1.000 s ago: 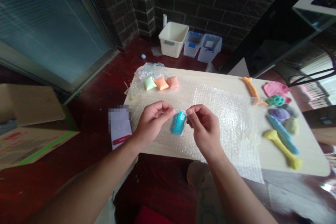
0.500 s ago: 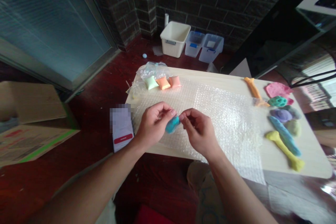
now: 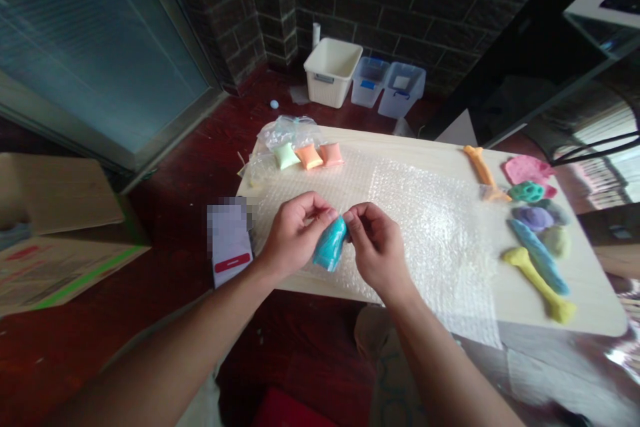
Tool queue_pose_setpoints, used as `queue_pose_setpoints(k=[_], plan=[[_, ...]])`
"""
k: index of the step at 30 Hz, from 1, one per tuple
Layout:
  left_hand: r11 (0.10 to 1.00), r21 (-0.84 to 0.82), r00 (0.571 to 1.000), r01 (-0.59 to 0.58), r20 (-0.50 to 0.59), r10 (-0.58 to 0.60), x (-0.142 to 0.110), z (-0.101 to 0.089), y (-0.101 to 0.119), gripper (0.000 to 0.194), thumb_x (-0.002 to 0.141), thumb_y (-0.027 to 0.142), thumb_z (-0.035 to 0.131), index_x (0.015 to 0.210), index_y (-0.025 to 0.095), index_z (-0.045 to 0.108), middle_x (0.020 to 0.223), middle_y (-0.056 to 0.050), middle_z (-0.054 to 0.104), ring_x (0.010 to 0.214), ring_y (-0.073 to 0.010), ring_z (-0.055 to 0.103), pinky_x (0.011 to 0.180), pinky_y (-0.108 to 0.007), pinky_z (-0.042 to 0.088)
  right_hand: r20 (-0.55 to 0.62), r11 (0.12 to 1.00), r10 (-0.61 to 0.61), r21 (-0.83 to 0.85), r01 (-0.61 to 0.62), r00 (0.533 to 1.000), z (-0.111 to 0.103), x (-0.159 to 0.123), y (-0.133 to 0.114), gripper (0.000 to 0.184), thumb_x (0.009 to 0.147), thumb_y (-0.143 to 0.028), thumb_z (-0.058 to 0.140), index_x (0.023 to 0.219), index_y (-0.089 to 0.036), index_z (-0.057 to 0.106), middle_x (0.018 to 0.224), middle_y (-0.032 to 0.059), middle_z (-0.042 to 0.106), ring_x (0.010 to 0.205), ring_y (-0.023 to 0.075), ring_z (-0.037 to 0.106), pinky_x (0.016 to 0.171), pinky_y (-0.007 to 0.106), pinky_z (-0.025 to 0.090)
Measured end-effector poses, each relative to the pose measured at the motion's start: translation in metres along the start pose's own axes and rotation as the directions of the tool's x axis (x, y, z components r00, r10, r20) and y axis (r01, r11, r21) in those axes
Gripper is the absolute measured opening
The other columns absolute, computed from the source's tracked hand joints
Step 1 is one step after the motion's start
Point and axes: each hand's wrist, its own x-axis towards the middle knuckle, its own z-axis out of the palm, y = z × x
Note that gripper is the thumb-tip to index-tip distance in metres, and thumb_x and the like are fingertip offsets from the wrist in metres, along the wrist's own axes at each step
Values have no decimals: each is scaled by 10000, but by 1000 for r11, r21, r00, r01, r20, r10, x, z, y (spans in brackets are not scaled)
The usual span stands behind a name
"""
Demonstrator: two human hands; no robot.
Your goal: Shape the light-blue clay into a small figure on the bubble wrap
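Observation:
Between my hands hangs a small, shiny plastic packet of blue modelling clay (image 3: 330, 247), above the bubble wrap (image 3: 415, 227). My left hand (image 3: 300, 230) pinches its upper left edge between thumb and fingers. On the other side, the closed fingertips of my right hand (image 3: 376, 240) grip the packet's upper right edge. Farther back on the table lie a pale green packet (image 3: 286, 156), an orange packet (image 3: 309, 157) and a pink packet (image 3: 331, 154), side by side. A crumpled clear plastic bag (image 3: 290, 133) lies behind them.
On the table's (image 3: 595, 293) right lie shaped clay pieces, among them an orange bone (image 3: 481, 170), a yellow bone (image 3: 540, 283) and a blue bar (image 3: 540, 257). A white bin (image 3: 333, 73) and clear boxes (image 3: 400, 90) stand on the floor behind. A cardboard box (image 3: 60, 233) is at left.
The blue packet has turned in my fingers, so more of its broad face shows and it hangs lower. Both hands stay in nearly the same place, and the view has shifted slightly.

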Motion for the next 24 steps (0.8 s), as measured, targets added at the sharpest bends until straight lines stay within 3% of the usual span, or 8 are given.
queue_pose_setpoints(k=[4, 8, 13, 17, 20, 24], plan=[[1000, -27, 998, 16, 54, -14, 2, 1, 3, 197, 880, 357, 775, 816, 184, 704, 759, -21, 664, 709, -156, 597, 661, -288, 478, 7, 999, -14, -44, 14, 1000, -2, 0, 3, 284, 1023, -429, 625, 855, -202, 600, 667, -22, 529, 576, 120, 449, 520, 290, 351], [989, -123, 995, 87, 63, -79, 2, 5, 5, 206, 839, 346, 797, 779, 171, 707, 732, -10, 643, 694, -138, 570, 662, -269, 461, 12, 999, 23, 31, -23, 1000, 0, 3, 5, 283, 1014, -433, 644, 855, -203, 604, 634, -45, 481, 551, 107, 415, 499, 276, 318], [928, -305, 960, 213, -112, -258, 3, 7, 2, 228, 795, 335, 796, 757, 164, 650, 720, 9, 617, 662, -111, 540, 609, -231, 424, 40, 964, 134, 226, -139, 990, 2, 6, -1, 275, 980, -421, 685, 832, -199, 619, 649, -37, 553, 549, 96, 489, 511, 248, 362], [938, -298, 936, 177, -242, -254, 4, 6, 0, 260, 807, 349, 769, 736, 172, 593, 677, 30, 564, 617, -98, 495, 559, -217, 395, 142, 902, 264, 314, -296, 954, 3, 6, -8, 318, 952, -493, 695, 859, -195, 634, 762, -4, 625, 588, 112, 582, 481, 226, 377], [954, -240, 951, 182, -205, -233, 1, 7, 1, 271, 829, 371, 753, 746, 184, 576, 667, 36, 559, 595, -103, 493, 548, -227, 409, 243, 876, 315, 298, -380, 918, 3, 5, -8, 424, 936, -574, 689, 770, -192, 611, 652, -18, 576, 538, 118, 550, 447, 221, 371], [971, -144, 977, 189, -69, -201, -3, 8, 2, 274, 854, 390, 734, 752, 184, 586, 671, 26, 568, 599, -113, 508, 551, -240, 426, 214, 884, 340, 257, -389, 916, 6, 5, -5, 498, 916, -600, 688, 651, -201, 552, 507, -61, 443, 433, 94, 414, 410, 224, 335]])
